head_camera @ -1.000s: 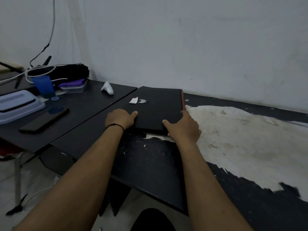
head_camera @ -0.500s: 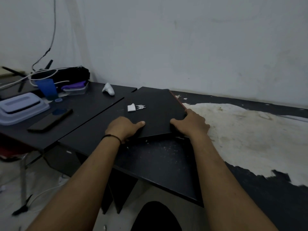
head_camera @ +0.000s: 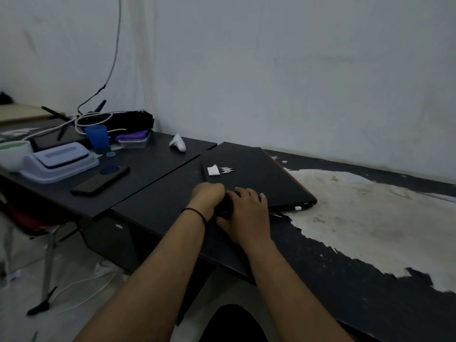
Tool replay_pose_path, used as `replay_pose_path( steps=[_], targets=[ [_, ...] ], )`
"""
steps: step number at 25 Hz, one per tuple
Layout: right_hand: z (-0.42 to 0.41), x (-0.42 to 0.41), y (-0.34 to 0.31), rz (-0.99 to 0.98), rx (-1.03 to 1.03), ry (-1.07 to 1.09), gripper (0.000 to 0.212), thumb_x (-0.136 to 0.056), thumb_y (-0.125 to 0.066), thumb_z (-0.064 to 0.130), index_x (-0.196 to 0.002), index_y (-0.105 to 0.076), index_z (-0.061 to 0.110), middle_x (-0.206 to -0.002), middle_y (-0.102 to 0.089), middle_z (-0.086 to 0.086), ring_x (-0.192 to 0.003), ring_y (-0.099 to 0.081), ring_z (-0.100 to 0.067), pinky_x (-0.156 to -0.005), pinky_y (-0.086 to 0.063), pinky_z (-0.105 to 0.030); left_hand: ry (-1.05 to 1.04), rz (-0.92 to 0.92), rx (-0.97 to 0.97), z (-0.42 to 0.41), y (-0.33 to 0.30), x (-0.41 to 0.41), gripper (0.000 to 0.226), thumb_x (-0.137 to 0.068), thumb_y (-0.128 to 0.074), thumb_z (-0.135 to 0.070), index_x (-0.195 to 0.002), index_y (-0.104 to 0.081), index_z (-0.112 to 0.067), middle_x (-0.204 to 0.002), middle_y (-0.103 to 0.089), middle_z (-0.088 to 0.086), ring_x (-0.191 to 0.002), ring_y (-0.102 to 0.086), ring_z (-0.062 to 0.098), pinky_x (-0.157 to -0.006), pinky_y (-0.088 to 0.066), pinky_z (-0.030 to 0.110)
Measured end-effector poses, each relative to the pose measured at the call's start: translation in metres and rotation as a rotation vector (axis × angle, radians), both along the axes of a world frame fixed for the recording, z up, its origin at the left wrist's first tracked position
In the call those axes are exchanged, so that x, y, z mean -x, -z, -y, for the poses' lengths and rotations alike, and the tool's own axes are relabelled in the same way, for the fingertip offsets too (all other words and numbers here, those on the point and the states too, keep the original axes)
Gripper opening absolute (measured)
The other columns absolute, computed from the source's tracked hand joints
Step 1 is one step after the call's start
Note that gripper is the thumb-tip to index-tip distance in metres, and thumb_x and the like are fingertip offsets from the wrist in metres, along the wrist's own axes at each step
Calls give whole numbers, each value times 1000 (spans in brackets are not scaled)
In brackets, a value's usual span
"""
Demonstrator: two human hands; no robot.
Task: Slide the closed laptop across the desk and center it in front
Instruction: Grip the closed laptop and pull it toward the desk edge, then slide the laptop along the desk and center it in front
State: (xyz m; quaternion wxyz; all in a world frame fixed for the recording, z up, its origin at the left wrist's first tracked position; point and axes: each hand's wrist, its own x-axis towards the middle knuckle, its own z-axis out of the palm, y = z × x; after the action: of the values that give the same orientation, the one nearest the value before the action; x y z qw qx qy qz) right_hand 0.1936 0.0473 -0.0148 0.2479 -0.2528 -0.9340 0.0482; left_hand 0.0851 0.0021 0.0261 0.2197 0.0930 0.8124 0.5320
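The closed black laptop [head_camera: 256,174] lies flat on the dark desk [head_camera: 158,203], with a white logo and a small white sticker on its lid and a red strip along its right edge. It sits angled, its near right corner over the worn pale patch. My left hand [head_camera: 207,196] and my right hand [head_camera: 246,213] are close together at the laptop's near left corner. The left hand's fingers curl over that corner. My right hand rests flat with fingers spread on the lid's near edge.
A second dark table on the left holds a black phone [head_camera: 100,180], a pale lidded box [head_camera: 59,161], a blue cup [head_camera: 97,139], a white controller [head_camera: 178,143], a black bag [head_camera: 123,122] and cables. The peeled pale patch [head_camera: 365,218] covers the desk at right. A wall stands behind.
The laptop has turned and slid so that its near right corner now points right over the pale patch. My hands have come together from its two near corners to the near left corner.
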Motion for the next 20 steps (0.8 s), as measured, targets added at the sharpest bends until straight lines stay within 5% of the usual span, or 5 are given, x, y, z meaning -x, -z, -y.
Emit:
replay_pose_path(
  steps=[5,8,11,17,20],
  targets=[
    [5,-1,-4,-3,-52,12,23,-97,-50,24,-114,-62,14,-119,-64,-8,-116,-55,-30,-104,-39,-43,-94,173,-238,-14,-11,-16,33,-95,-52,-10,-125,-58,1,-103,-63,21,-74,-54,26,-64,-45,34],
    [6,-7,-5,-40,-56,-4,22,-98,-46,16,-109,-64,12,-115,-66,-9,-111,-57,-30,-102,-41,-43,-129,310,-329,-14,-19,-21,19,-99,-47,-13,-110,-59,-4,-74,-46,11,-58,-39,20,-67,-43,35],
    [3,-14,-5,-78,-45,8,21,-97,-46,15,-105,-65,10,-113,-66,-10,-110,-57,-30,-102,-40,-41,-69,299,-332,-20,-26,-25,23,-103,-45,-19,-82,-48,-10,-71,-40,8,-56,-38,20,-73,-41,33],
    [-2,-21,-8,-153,17,51,20,-97,-48,13,-101,-66,9,-104,-68,-10,-103,-60,-28,-100,-43,-40,49,307,-191,-37,-15,-24,22,-97,-56,-25,-80,-51,-14,-73,-50,4,-56,-44,16,-53,-35,25],
    [-7,-23,-8,-168,41,94,19,-96,-49,12,-104,-67,9,-104,-69,-9,-103,-61,-28,-99,-44,-40,144,282,-126,-38,-3,-20,24,-97,-57,-28,-76,-53,-18,-43,-56,-5,-31,-48,8,-43,-31,17]
  ],
)
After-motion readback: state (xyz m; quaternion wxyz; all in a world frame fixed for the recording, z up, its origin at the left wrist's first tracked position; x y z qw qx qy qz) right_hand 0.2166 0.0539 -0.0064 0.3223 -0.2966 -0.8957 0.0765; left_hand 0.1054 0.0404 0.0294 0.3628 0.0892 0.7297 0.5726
